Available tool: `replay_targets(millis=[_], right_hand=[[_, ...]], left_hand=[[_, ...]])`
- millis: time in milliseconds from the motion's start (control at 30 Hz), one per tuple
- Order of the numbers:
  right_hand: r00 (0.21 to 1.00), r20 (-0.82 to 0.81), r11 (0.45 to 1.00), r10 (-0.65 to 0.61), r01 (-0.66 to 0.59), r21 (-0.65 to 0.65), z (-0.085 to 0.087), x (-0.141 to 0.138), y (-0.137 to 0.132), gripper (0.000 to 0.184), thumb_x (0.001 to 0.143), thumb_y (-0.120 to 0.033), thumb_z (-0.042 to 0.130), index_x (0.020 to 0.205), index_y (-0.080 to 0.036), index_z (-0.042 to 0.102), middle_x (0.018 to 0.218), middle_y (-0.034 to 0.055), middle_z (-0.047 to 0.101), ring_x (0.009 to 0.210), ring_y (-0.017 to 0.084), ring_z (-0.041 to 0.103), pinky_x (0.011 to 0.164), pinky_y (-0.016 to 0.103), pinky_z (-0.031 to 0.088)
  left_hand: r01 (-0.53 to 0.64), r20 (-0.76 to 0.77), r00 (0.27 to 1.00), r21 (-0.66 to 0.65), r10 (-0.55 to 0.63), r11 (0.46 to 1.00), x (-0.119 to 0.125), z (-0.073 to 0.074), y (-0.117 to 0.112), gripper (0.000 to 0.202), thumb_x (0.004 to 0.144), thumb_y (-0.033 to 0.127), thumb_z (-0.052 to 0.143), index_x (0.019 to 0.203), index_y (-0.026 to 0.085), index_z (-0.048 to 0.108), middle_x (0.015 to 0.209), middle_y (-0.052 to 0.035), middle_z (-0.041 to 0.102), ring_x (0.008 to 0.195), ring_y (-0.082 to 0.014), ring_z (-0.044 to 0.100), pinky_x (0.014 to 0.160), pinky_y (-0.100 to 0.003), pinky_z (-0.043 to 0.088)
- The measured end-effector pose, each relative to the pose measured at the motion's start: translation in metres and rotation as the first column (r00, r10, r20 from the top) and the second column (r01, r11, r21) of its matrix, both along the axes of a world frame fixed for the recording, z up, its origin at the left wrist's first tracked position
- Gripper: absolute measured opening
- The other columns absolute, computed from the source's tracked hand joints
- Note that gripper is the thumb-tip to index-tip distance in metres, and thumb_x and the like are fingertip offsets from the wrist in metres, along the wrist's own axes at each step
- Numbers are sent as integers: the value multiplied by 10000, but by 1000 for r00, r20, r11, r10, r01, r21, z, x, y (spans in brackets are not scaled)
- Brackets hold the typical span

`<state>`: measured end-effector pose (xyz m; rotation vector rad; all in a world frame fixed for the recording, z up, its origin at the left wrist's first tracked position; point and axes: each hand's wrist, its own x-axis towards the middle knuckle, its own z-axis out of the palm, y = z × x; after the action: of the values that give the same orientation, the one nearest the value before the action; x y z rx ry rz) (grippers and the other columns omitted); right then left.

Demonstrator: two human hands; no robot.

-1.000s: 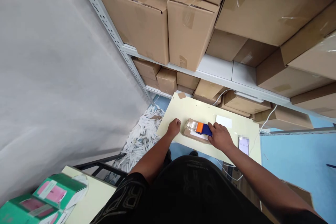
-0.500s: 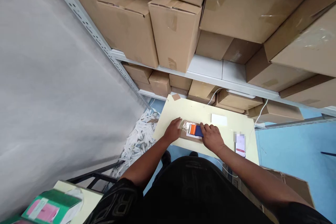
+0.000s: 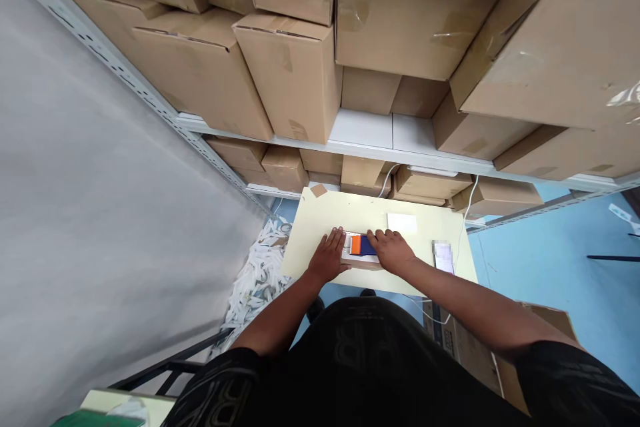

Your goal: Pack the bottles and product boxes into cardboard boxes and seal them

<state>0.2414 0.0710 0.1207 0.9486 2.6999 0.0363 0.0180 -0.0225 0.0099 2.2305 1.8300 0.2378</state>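
A small cardboard box [image 3: 367, 265] with a white label on top lies on the pale table in front of me. My left hand [image 3: 327, 256] rests flat over its left end, fingers stretched out, thumb near the front edge. On the label sits a small block-shaped tool, orange on the left and dark blue on the right [image 3: 364, 245]. My right hand [image 3: 393, 250] has its fingers closed around the tool's blue end, hiding that end. What kind of tool it is cannot be made out.
The cream table [image 3: 340, 207] carries a white slab-like pad [image 3: 401, 222] and a phone [image 3: 443, 257] with a white cable. Shelves of cardboard boxes [image 3: 285, 73] rise behind. White paper strips [image 3: 255, 287] litter the floor at left. An open carton [image 3: 547, 320] stands at right.
My left hand has moved from gripping the box's left edge to lying flat on its top. The right hand still holds the tool on the label. The whole view has shifted.
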Motion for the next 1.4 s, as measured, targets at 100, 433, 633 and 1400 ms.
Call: replay_targets(millis=[100, 433, 633, 1400], right_hand=[[999, -26, 999, 26, -26, -21, 4, 24, 7, 614, 939, -147, 459, 1551, -134, 410, 1212, 198, 624, 1009, 325, 581, 869, 432, 401], [994, 58, 996, -88, 90, -30, -10, 181, 32, 686, 896, -157, 484, 1574, -143, 382, 1210, 204, 619, 1009, 332, 588, 891, 446, 446], [979, 173, 982, -111, 135, -131, -48, 149, 27, 674, 926, -133, 443, 1593, -148, 352, 1243, 232, 616, 1039, 357, 618, 894, 477, 461], [525, 92, 385, -846, 722, -575, -140, 134, -1, 324, 883, -305, 516, 1129, -135, 638, 949, 116, 749, 781, 209, 732, 587, 253, 485]], left_hand=[[1, -3, 1000, 2, -1, 1000, 0, 0, 0, 1021, 896, 627, 604, 1651, 94, 169, 1714, -198, 156, 1598, -350, 104, 1275, -525, 166], [15, -41, 999, 16, -14, 1000, -2, -3, 1, 1024, 913, 667, 553, 1649, 77, 153, 1714, -200, 161, 1598, -347, 103, 1268, -522, 193], [22, -36, 999, 37, -21, 999, -2, -5, 1, 1050, 915, 688, 540, 1653, 72, 117, 1710, -213, 166, 1595, -357, 109, 1264, -527, 210], [-284, 528, 768, -227, 363, 932, -13, -23, -32, 1175, 832, 395, 770, 1666, 232, -41, 1711, -191, 190, 1554, -342, 285, 1204, -502, 383]])
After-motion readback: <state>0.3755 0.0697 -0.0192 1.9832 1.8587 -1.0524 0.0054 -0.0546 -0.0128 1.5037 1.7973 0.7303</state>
